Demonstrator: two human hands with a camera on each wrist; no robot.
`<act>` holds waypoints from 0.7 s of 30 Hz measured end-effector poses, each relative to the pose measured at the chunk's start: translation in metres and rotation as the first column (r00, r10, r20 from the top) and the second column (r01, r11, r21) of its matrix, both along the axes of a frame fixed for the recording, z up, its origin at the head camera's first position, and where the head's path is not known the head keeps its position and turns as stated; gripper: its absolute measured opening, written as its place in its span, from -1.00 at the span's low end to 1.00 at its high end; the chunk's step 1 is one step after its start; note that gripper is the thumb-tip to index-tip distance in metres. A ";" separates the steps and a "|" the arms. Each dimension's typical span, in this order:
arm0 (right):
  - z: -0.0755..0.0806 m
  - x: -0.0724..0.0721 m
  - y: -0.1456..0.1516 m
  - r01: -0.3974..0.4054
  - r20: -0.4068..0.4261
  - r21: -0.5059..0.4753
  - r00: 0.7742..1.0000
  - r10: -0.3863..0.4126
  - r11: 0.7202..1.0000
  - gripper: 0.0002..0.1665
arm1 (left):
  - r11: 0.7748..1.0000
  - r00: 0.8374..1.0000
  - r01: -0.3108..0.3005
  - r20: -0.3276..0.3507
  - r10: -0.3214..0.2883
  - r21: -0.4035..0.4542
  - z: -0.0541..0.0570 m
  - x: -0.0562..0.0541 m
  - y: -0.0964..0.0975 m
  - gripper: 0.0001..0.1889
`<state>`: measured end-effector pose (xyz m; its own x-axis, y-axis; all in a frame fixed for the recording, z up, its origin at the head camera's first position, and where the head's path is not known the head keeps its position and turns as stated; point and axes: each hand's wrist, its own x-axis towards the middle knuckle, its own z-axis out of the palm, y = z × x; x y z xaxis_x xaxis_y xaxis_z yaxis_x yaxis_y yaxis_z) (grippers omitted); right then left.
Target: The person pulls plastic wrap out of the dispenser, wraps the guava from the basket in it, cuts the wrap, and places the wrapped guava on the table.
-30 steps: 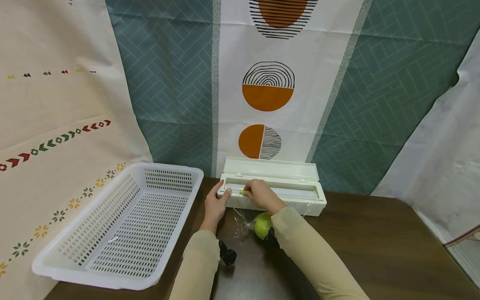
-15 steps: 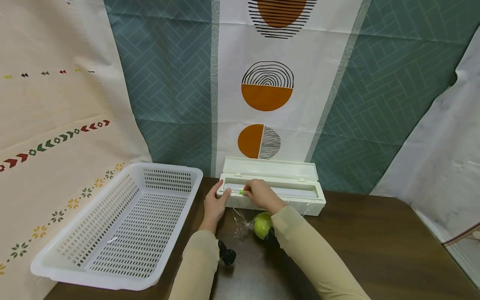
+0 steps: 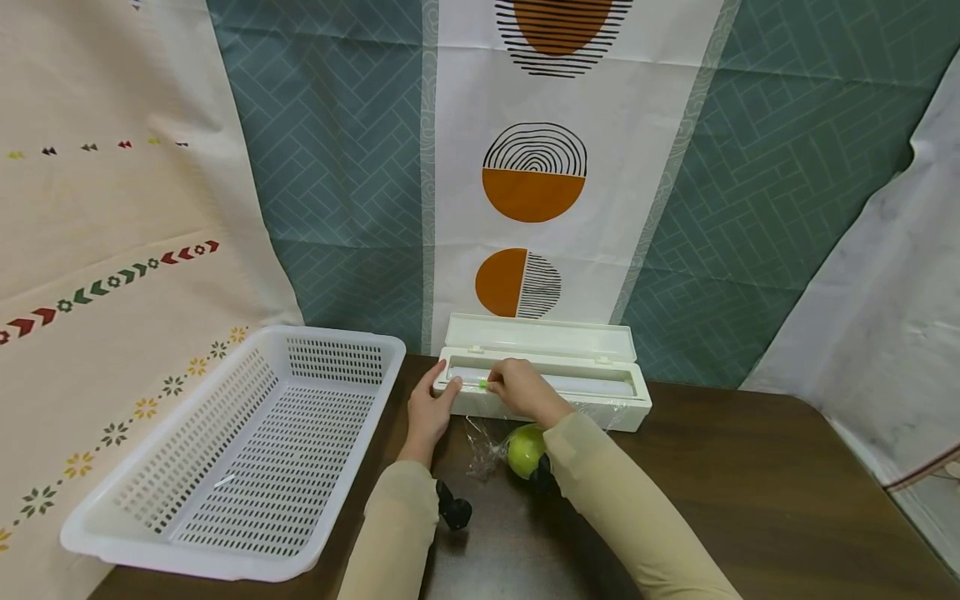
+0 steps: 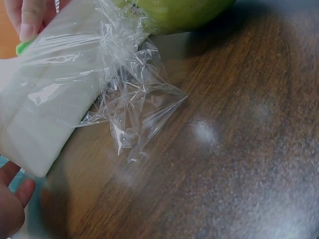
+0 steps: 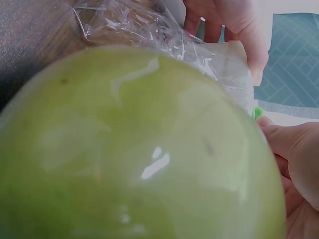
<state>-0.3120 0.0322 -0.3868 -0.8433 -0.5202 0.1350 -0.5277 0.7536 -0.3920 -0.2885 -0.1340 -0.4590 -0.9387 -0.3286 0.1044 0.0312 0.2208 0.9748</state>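
Note:
A white cling film dispenser [image 3: 480,406] lies lengthwise at the back of the table, its lid [image 3: 540,339] tipped back and the film roll [image 3: 592,386] showing inside. My left hand [image 3: 430,410] grips the dispenser's left end, thumb on the front edge. With thumb and fingers, my right hand [image 3: 525,390] pinches the small green slide cutter [image 3: 483,384] on the front rim, left of the middle. Clear cling film [image 4: 124,99] hangs over the front wall and bunches on the table. It clings around a round green fruit [image 5: 139,139], which sits close under my right wrist.
A white perforated plastic basket [image 3: 90,533] stands on the left. Patterned cloth [image 3: 352,167] hangs behind the brown wooden table [image 3: 750,467]. A black wrist camera [image 3: 455,510] sticks out from the left sleeve, low over the table.

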 end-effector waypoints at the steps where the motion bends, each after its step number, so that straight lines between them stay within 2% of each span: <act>1: 0.000 0.000 0.000 0.001 0.000 0.000 1.000 -0.001 1.000 -0.80 | 1.000 1.000 0.001 0.000 -0.001 0.000 0.000 0.000 0.000 -0.47; 21: 0.003 0.002 0.003 -0.006 -0.012 0.008 1.000 0.006 1.000 -0.81 | 1.000 1.000 0.006 0.013 -0.005 -0.014 -0.001 -0.001 -0.001 -0.47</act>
<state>-0.3096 0.0351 -0.3841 -0.8383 -0.5267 0.1409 -0.5370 0.7531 -0.3800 -0.2894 -0.1347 -0.4602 -0.9418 -0.3220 0.0969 0.0198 0.2346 0.9719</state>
